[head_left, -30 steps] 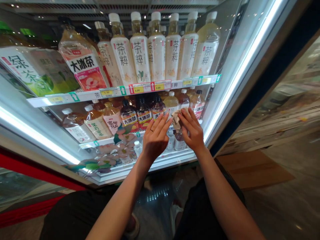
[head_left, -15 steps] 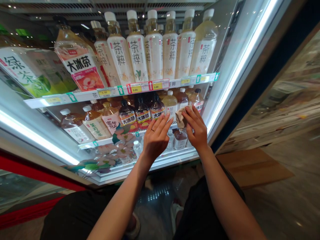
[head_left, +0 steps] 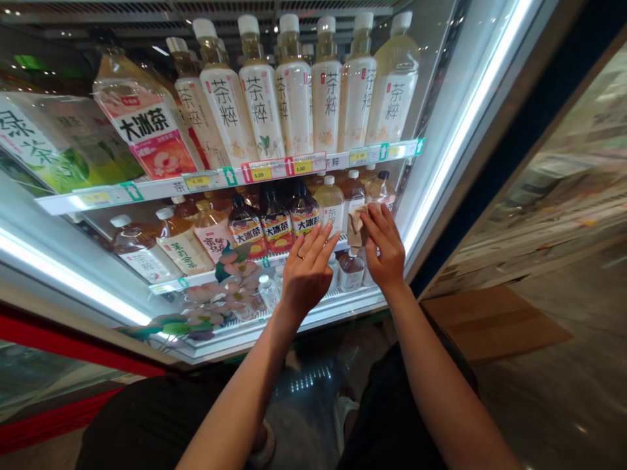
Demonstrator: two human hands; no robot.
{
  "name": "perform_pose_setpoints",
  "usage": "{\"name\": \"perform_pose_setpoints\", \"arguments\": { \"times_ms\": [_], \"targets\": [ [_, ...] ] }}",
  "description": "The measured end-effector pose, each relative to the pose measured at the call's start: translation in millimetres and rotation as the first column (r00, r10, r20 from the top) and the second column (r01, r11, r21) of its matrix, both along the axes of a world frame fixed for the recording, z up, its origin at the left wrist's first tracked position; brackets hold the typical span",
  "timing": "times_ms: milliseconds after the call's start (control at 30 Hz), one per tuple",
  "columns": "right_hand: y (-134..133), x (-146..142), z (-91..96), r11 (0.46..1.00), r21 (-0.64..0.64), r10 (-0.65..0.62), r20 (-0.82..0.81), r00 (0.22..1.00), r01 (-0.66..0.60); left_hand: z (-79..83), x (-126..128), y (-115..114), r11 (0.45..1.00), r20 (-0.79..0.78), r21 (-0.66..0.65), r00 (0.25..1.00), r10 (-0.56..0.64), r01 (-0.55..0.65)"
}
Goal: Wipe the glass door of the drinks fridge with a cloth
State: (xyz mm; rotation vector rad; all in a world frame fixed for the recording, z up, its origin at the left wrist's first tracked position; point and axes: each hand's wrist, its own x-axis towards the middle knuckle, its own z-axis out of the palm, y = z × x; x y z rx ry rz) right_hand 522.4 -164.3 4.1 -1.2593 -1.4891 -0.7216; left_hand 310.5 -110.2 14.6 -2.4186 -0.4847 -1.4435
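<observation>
Pinching crumpled tan cloth (head_left: 357, 226); right hand (head_left: 385, 249) grips it; left hand (head_left: 308, 271) open, empty

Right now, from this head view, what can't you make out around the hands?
- Cloth in the right hand: the part under the fingers is hidden, and its material can't be told.
- Bottles behind the left hand: hidden by that hand.
- Small bottle on the lowest shelf: label too small to read.
- Green tea bottle: cut off by the left edge.
- Price tag: too small to read.
</observation>
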Motion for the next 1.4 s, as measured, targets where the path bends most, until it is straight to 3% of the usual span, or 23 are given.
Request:
{"name": "perform_pose_setpoints", "arguments": {
  "times_ms": [100, 333, 567, 900, 1133, 1400],
  "targets": [
    [3, -2, -1.6, 1.000, -0.012, -0.026, -0.003, 1.000, 0.026, -2.5, 1, -1, 1.000, 0.003, -0.007, 1.000, -0.004, 0.004],
    [-3, -5, 5.4, 0.997, 0.006, 0.083, 0.038, 0.996, -0.083, -4.8, 2, -7, 1.000, -0.043, -0.028, 0.999, -0.007, 0.006],
    [2, -1, -0.4, 1.000, 0.005, -0.027, 0.000, 1.000, 0.027, -8.8, 4, -11, 0.998, -0.064, -0.055, 0.998, 0.006, -0.009],
    [-2, 5, 2.4, 0.999, -0.029, 0.033, 0.029, 0.999, -0.032, -7.4, 10, -9, 0.999, -0.063, -0.052, 0.998, -0.014, 0.011],
    [2, 9, -1.4, 0.995, -0.032, -0.100, -0.030, 0.995, 0.099, -8.6, 8, -7, 1.000, -0.081, -0.024, 0.997, -0.008, 0.006],
    [-3, 5, 3.6, 0.998, -0.040, -0.047, 0.002, 0.999, 0.047, -13.3, 7, -7, 0.999, -0.102, -0.026, 0.994, 0.025, -0.028]
  ]
}}
